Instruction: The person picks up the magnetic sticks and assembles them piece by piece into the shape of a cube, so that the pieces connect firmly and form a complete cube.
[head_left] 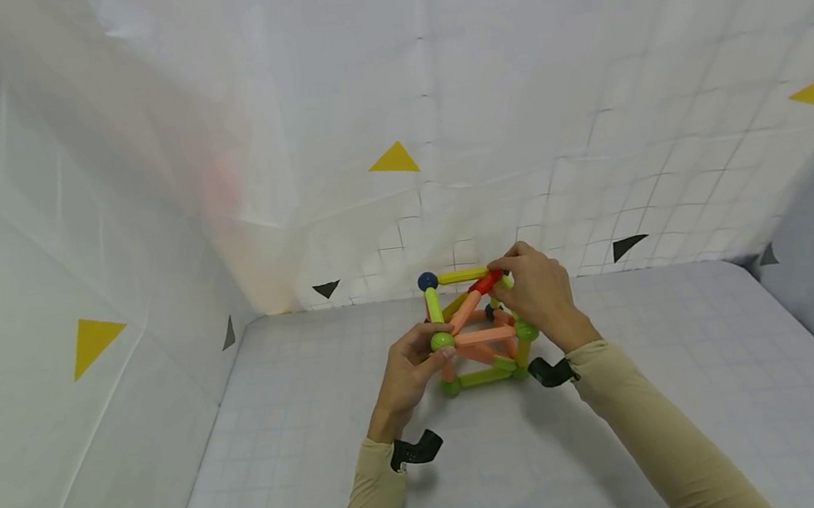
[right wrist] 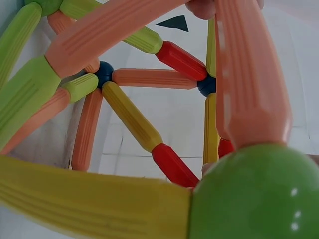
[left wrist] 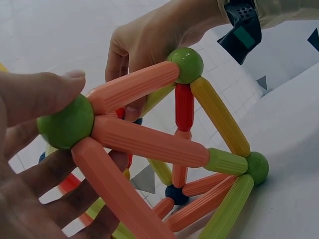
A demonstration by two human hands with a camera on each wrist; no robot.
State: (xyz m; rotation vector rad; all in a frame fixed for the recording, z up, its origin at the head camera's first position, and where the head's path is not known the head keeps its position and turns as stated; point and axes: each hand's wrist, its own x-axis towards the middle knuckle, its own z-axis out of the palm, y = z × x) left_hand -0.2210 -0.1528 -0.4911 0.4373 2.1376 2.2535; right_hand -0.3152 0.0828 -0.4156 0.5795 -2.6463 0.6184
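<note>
A box-shaped frame of magnetic rods and balls stands on the table, with salmon rods point(head_left: 487, 335), yellow rods point(head_left: 485, 377) and lime pieces among them. My left hand point(head_left: 408, 369) holds the green ball point(left wrist: 67, 122) at the near upper left corner between thumb and fingers. Across the top, a salmon rod with a red rod point(head_left: 486, 282) at its far end slants toward the back right. My right hand point(head_left: 538, 293) pinches that red rod near the back upper corner; its fingertips partly hide the joint. Another green ball point(head_left: 526, 331) sits below the right hand.
A blue ball point(head_left: 428, 282) marks the back upper left corner. Behind the frame rises a white gridded wall point(head_left: 560, 144) with yellow and black triangles. The pale table point(head_left: 307, 433) meets a side wall point(head_left: 22, 247) at left. Each wrist carries a black camera mount point(head_left: 416, 449).
</note>
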